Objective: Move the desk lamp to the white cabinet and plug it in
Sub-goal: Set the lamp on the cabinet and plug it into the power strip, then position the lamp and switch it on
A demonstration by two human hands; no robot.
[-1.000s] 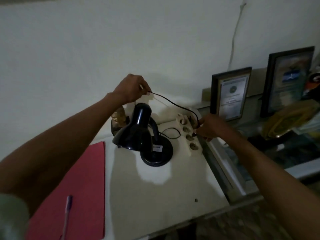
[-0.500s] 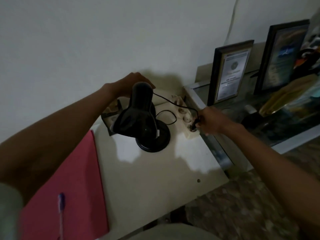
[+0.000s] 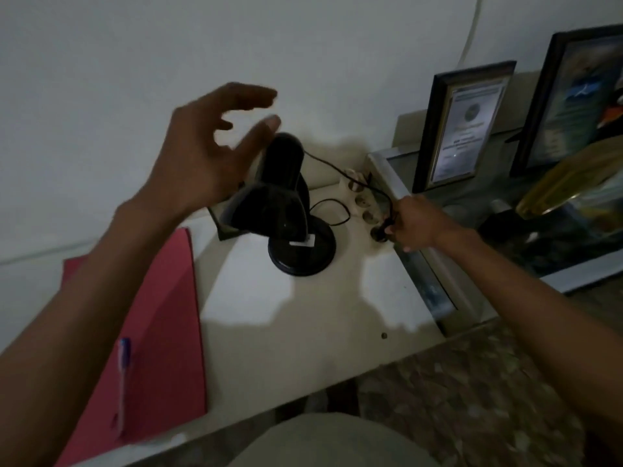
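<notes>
**Right hand presses the lamp plug at the power strip while the left hand hangs open beside the lamp**

A dim, head-worn view looks down on a white cabinet top, the counter in this scene, set against a pale wall. A black desk lamp stands upright on it toward the back, its round base flat on the surface and its shade tilted down to the left.

The left hand is raised just beside the top of the lamp, fingers spread and curved, palm open, grasping nothing. It is motion-blurred, and it seems to be clear of the lamp rather than touching it.

A thin black cord runs from the lamp's neck to the right, with a loop lying on the counter beside the base. It ends at a dark plug, which the right hand pinches between its fingertips at the nearest socket of a pale power strip lying along the counter's right edge. Whether the plug is fully seated cannot be told.

On the counter's left side lies a red folder with a pen on it. To the right, on a neighbouring glass-topped surface, two framed certificates lean against the wall.
</notes>
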